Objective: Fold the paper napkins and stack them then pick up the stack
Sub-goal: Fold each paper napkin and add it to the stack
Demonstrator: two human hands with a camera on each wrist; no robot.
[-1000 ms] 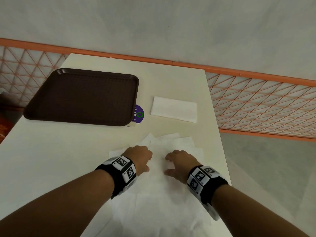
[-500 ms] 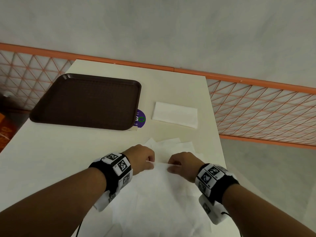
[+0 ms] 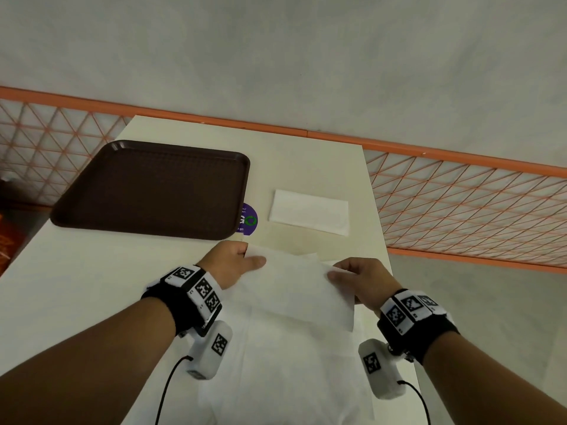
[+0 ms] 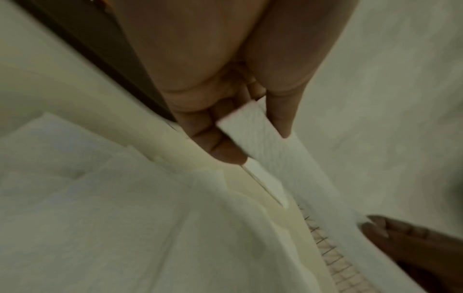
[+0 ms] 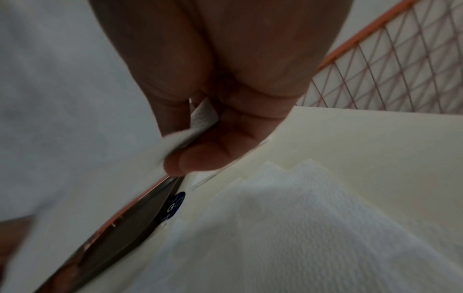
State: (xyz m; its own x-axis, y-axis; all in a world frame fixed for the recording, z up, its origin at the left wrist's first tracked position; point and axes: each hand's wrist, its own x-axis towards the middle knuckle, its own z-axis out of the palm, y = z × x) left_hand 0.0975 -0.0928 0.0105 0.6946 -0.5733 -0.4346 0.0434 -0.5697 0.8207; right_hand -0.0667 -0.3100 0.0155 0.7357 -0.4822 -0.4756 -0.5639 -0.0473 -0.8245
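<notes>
A cream bench (image 3: pixel 92 271) is seen from above, set against a grey wall (image 3: pixel 306 56) and bordered by an orange mesh railing (image 3: pixel 460 204). A dark brown tray (image 3: pixel 153 191) lies on the bench's far left part, and a purple round sticker (image 3: pixel 249 220) is partly covered by the tray's near right corner. A pile of unfolded white napkins (image 3: pixel 291 378) is spread over the near edge of the bench, between the two forearms. One napkin (image 3: pixel 294 286) is held raised above that pile by its far corners, with its near part sloping down toward the pile. Its left corner is pinched between thumb and fingers of the left hand (image 3: pixel 228 262), a grip confirmed in the left wrist view, where the paper (image 4: pixel 253 126) is seen clamped under the thumb (image 4: pixel 283 107). Its right corner is likewise pinched by the right hand (image 3: pixel 362 276), shown in the right wrist view with the paper edge (image 5: pixel 200 121) caught between thumb and curled fingers (image 5: pixel 200 158). A folded napkin (image 3: pixel 310 211) lies flat farther back on the bench, just right of the sticker and apart from both hands. Marker-covered wristbands (image 3: pixel 196 289) are worn on both wrists.
</notes>
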